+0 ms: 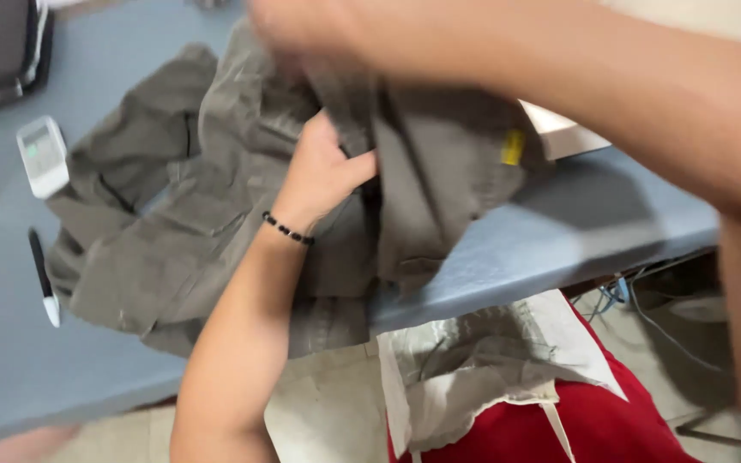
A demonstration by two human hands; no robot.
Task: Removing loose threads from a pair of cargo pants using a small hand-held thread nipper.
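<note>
Right hand (302, 30): blurred, grip unclear. Left hand (323, 171): pinching grey trousers (216, 197), bunched and unfolded on my desk (559, 231).

Bare forearms; a black beaded bracelet (287, 230) circles the left wrist.

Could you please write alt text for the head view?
Two bare hands handle a grey-green garment on a blue-grey table: the left hand clutches its folds, the blurred right hand lifts it from above. A white remote lies nearby.
</note>
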